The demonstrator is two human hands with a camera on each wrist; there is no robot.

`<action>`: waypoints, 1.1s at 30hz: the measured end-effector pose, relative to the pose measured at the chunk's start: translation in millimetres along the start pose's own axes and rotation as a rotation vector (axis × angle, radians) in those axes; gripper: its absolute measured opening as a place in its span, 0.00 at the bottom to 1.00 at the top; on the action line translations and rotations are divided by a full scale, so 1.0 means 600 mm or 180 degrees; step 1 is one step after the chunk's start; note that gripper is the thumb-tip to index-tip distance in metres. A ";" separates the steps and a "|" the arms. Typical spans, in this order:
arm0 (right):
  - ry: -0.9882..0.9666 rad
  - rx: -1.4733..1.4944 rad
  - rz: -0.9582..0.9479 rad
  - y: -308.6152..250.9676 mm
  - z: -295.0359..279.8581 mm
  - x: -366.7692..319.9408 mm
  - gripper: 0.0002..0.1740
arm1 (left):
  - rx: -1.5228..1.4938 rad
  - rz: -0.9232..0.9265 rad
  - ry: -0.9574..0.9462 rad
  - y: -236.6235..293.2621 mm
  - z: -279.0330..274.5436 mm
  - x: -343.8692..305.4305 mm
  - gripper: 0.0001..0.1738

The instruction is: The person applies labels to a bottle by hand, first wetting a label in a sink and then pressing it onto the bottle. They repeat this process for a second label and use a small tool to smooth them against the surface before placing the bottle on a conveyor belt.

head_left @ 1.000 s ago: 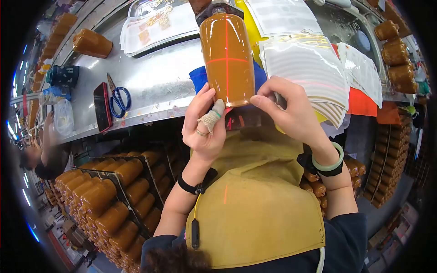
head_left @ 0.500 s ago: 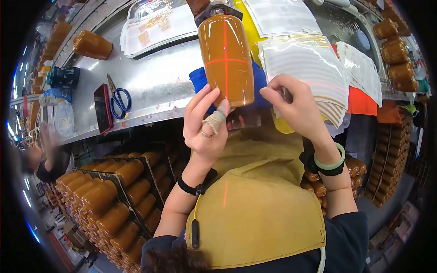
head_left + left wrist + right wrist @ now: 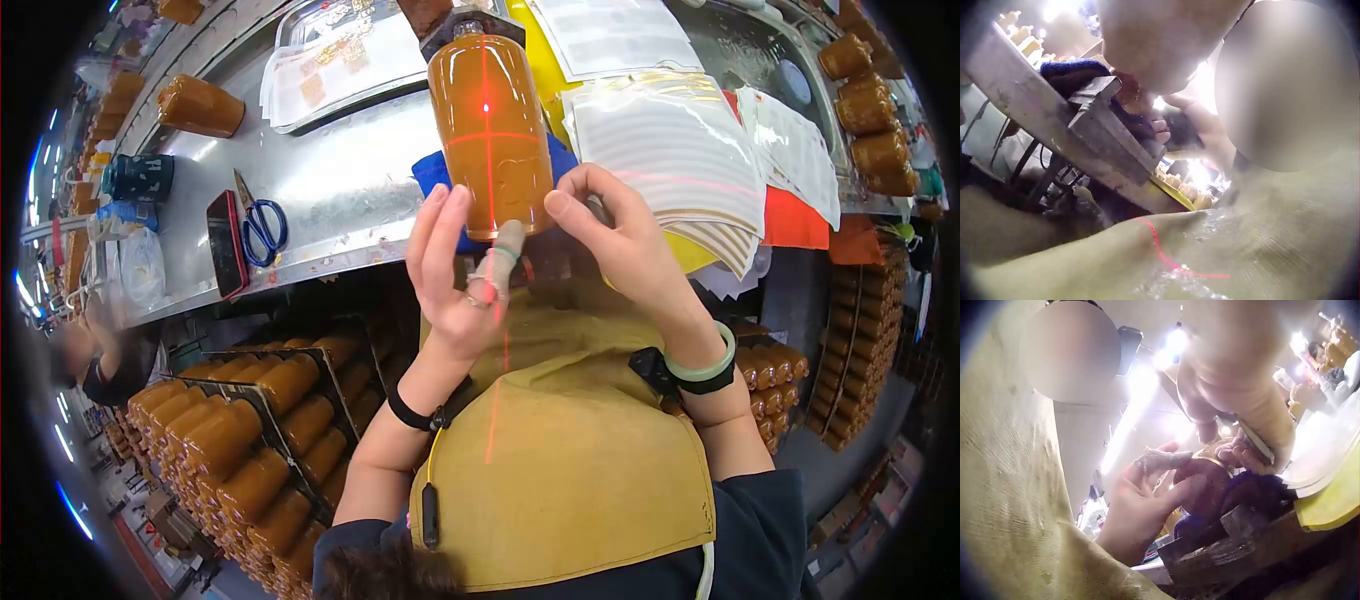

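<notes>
A glossy amber-brown bottle [image 3: 490, 110] lies base toward the person on a blue cloth [image 3: 430, 175], with red light lines across it and faint outlines near its base. My left hand [image 3: 455, 270] touches the base end with extended fingers, one wearing a fabric cover. At the base's right corner, my right hand [image 3: 625, 235] has its thumb tip at the edge. Its curled fingers hold a thin flat piece [image 3: 1257, 440], seen in the right wrist view. The left wrist view shows my left hand [image 3: 1160, 47] close up, blurred.
Scissors [image 3: 262, 232] and a phone [image 3: 227, 243] lie on the metal table's left. Another brown bottle [image 3: 200, 106] and a dark jar [image 3: 138, 178] stand farther left. A tray [image 3: 350, 60] is behind, and striped sheets [image 3: 660, 150] lie right. Racked bottles [image 3: 215, 440] fill the lower left.
My left hand's covered finger has straightened and shifted right along the base. My right hand drew away from the bottle, then came back to its edge. Faint outlines now show on the bottle.
</notes>
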State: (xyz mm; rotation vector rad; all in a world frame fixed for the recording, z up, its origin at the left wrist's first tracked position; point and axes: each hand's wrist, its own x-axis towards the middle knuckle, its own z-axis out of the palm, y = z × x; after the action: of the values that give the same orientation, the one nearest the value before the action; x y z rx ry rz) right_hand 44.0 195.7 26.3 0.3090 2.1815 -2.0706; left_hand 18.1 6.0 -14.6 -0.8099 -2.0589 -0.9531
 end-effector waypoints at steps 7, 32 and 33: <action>0.0087 -0.0110 -0.0129 0.004 -0.018 -0.006 0.15 | -0.0268 0.0752 -0.0804 -0.028 -0.018 0.059 0.08; -0.0497 -0.4472 -0.2204 -0.010 -0.214 0.289 0.13 | -0.0533 -0.0496 -0.0898 -0.009 -0.021 0.067 0.38; -0.0483 -0.4528 -0.2342 -0.009 -0.210 0.285 0.12 | -0.0572 -0.0555 -0.0923 -0.010 -0.020 0.068 0.39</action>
State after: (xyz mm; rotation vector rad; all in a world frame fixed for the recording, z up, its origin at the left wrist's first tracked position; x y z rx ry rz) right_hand -116.5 332.5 0.7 -0.8244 3.1743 -0.1373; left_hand -4.5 3.0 21.7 -0.9177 -2.3477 -1.1881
